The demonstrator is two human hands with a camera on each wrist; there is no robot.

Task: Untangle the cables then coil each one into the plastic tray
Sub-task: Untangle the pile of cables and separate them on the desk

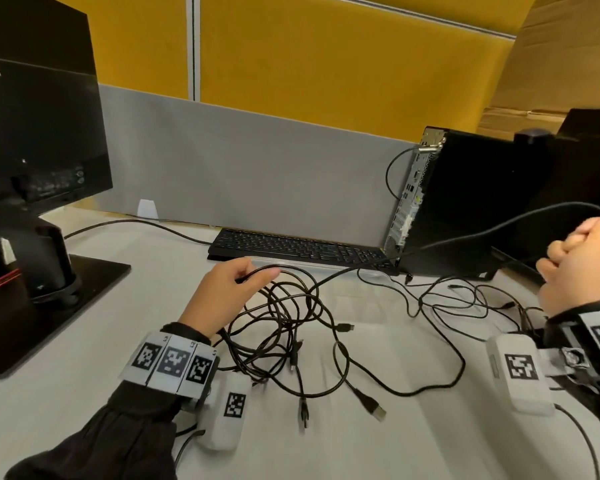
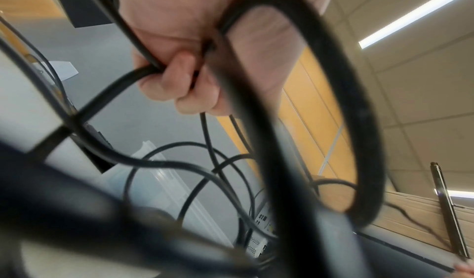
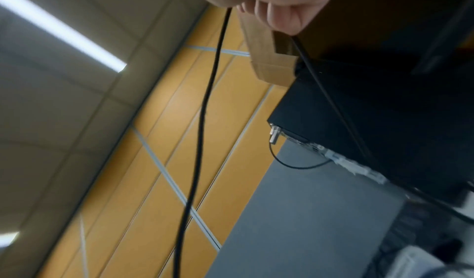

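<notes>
A tangle of black cables [image 1: 291,327] lies on the white table [image 1: 413,438], with several plug ends loose toward me. My left hand [image 1: 253,276] rests at the tangle's far left edge, fingers curled round a few strands; the left wrist view shows my left hand [image 2: 179,79] gripping those cables [image 2: 307,100]. My right hand [image 1: 561,252] is raised at the right, closed on one black cable [image 1: 465,237] that stretches taut from the tangle. In the right wrist view that cable [image 3: 205,110] hangs from my right hand [image 3: 277,12]. A clear plastic tray [image 1: 329,268] lies in front of the keyboard, also visible as the tray [image 2: 164,183].
A black keyboard [image 1: 298,249] sits behind the tangle against a grey partition [image 1: 257,161]. A monitor on its stand [image 1: 32,150] fills the left. A black desktop computer [image 1: 465,202] stands at the right, with thinner cables [image 1: 465,303] spread before it.
</notes>
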